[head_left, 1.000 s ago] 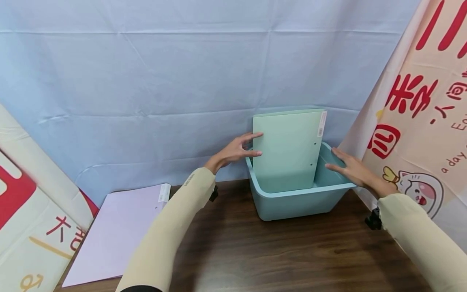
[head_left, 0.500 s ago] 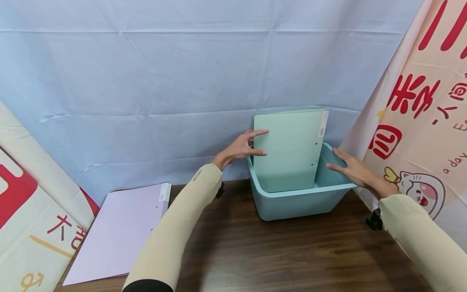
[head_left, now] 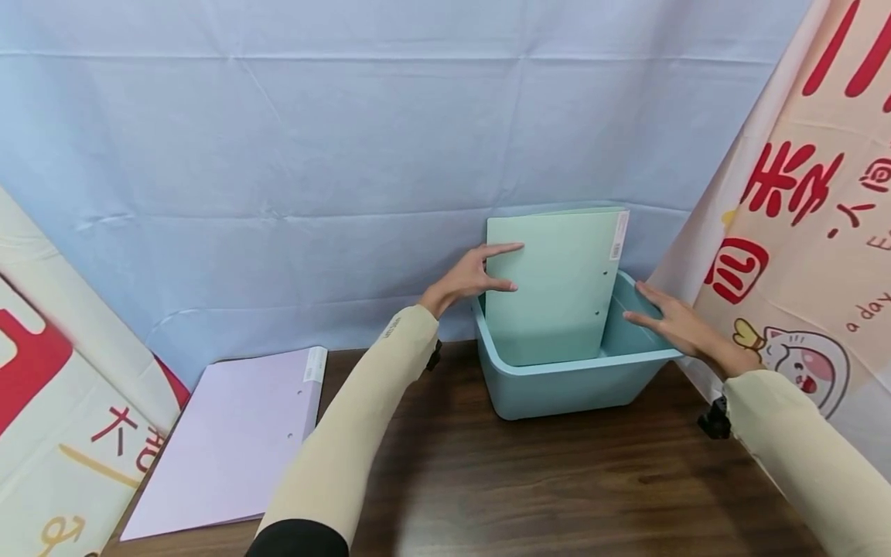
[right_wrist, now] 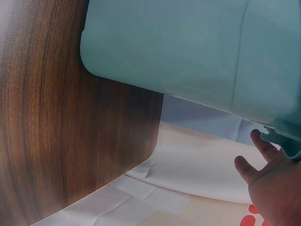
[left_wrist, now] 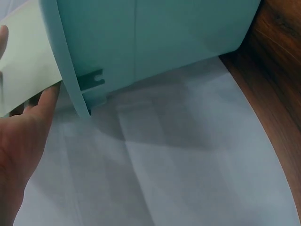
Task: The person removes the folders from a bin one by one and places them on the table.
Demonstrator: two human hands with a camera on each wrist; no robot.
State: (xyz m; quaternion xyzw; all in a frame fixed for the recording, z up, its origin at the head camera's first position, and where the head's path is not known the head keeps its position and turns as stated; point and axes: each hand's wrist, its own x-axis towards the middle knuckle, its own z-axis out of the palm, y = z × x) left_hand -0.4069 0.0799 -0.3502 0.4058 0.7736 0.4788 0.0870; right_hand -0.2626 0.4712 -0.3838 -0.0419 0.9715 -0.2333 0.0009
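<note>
A mint-green file folder (head_left: 550, 294) stands upright, leaning slightly, in a light-blue plastic bin (head_left: 571, 391). At the folder's left edge is my left hand (head_left: 468, 277), its thumb and index finger spread apart over the front face; the other fingers are mostly hidden behind the edge. The left wrist view has that hand (left_wrist: 23, 141) beside a pale panel of the folder (left_wrist: 28, 56), under the bin rim. My right hand (head_left: 678, 325) rests at the bin's right rim with spread fingers. From the right wrist, two fingers of the hand (right_wrist: 277, 188) show outside the bin wall (right_wrist: 188, 52).
A lilac file folder (head_left: 216, 441) lies flat on the dark wooden table (head_left: 557, 487) at the left. Pale blue cloth (head_left: 313, 155) hangs behind the table. A printed cloth (head_left: 800, 232) hangs at the right, close to my right hand.
My left hand has moved right, its thumb and index finger now further over the green folder's face. The right hand and the bin stay about where they were.
</note>
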